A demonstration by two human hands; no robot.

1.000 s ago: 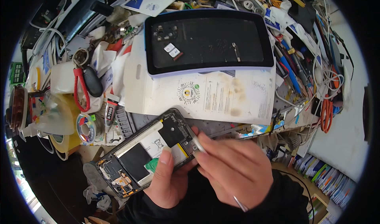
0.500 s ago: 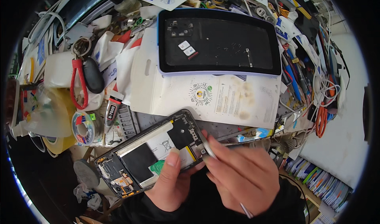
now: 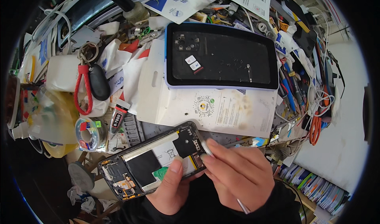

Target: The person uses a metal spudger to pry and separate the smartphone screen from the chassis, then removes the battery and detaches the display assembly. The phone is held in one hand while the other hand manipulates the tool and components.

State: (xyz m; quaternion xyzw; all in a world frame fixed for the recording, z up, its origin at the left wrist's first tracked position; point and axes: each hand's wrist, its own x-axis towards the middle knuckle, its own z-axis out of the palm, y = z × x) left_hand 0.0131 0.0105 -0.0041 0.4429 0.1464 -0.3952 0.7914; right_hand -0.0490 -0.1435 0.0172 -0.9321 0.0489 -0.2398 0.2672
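My left hand (image 3: 171, 188) holds an opened phone (image 3: 152, 160) from below, thumb pressed on its exposed battery near a green tab. The phone lies back cover off, circuit boards showing at its lower left end. My right hand (image 3: 237, 172) grips thin metal tweezers (image 3: 206, 148), their tip at the phone's upper right corner, their rear end poking out below my palm. The removed black back cover (image 3: 221, 56) lies inside up on a white paper sheet (image 3: 237, 111) beyond the phone.
Clutter rings the bench: a red strap with a black key fob (image 3: 98, 81), a glue tube (image 3: 116, 119), a solder reel (image 3: 88, 134), a bottle (image 3: 132, 8), pens (image 3: 289, 93), orange-handled cutters (image 3: 315, 127), cables.
The view has shifted a little, so the bench items sit lower in frame. My hands hold the phone and tweezers as before, the tip still at the phone's upper right corner.
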